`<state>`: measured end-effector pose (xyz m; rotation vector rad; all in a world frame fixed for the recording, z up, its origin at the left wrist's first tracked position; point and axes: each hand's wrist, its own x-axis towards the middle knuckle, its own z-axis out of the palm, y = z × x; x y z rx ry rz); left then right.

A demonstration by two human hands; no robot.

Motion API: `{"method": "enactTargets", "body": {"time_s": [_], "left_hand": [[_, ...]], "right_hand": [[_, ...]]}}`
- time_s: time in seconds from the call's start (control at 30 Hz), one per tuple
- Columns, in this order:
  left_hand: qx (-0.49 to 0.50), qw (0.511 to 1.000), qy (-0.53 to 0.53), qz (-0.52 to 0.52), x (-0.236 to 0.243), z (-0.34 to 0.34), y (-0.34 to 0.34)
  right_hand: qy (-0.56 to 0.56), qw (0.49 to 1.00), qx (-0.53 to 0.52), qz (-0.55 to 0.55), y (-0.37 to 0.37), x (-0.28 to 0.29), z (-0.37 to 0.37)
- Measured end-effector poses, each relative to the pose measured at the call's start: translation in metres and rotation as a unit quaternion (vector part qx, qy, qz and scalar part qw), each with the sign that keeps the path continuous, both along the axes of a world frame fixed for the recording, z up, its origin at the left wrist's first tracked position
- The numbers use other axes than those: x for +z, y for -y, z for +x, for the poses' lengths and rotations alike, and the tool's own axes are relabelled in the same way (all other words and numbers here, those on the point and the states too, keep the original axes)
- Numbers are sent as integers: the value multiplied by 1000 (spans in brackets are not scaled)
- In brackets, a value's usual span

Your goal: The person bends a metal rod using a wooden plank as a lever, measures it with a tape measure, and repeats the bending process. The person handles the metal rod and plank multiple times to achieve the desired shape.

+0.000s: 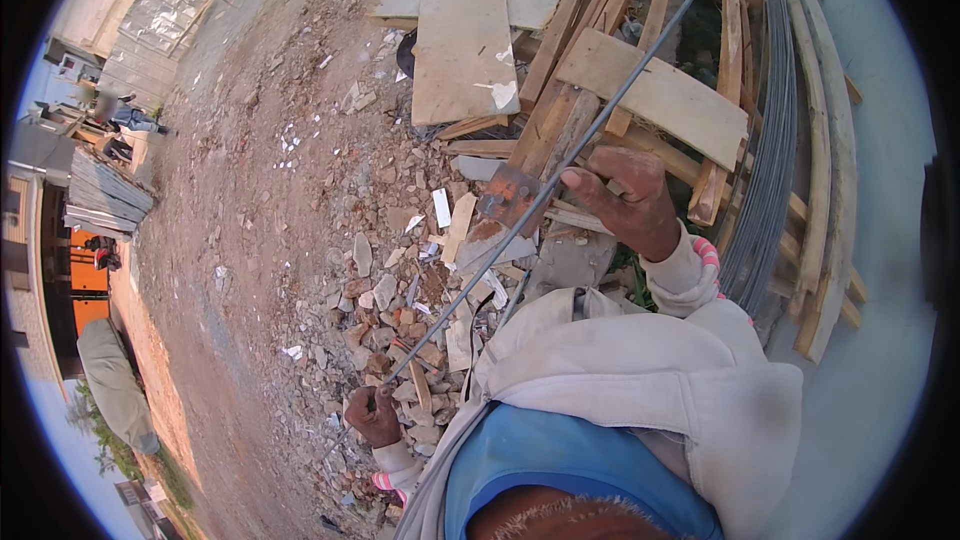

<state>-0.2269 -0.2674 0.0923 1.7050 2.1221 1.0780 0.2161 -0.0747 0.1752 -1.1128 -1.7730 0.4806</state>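
A long thin steel rod point(480, 274) runs diagonally from the lower left to the upper right. My left hand point(374, 414) is closed on its lower part. My right hand point(632, 198) holds it higher up with bent fingers, thumb along the rod, beside a rusty orange metal plate point(505, 195) with short pegs on it. The plate sits on a wooden beam point(556, 128), and the rod crosses over it.
Plywood boards point(463, 35), loose timbers and a bundle of steel bars point(755, 170) lie at the upper right. Rubble point(380, 300) covers the ground around my left hand. A person point(135, 118), a covered vehicle point(112, 380) and orange doors point(83, 270) are at the far left.
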Motion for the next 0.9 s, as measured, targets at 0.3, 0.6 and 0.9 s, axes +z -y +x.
{"method": "enactTargets", "body": {"time_s": [0.3,0.6,0.9], "left_hand": [[-182,952,-170,176,87,2,-160],[-185,873,-170,417,183,101,-270],[-235,967,8,98,36,64,-255]], "right_hand": [[292,939,-118,138,48,26,79],[57,960,-273,25,100,-32,126],[-87,840,-536,10,104,-101,237]]}}
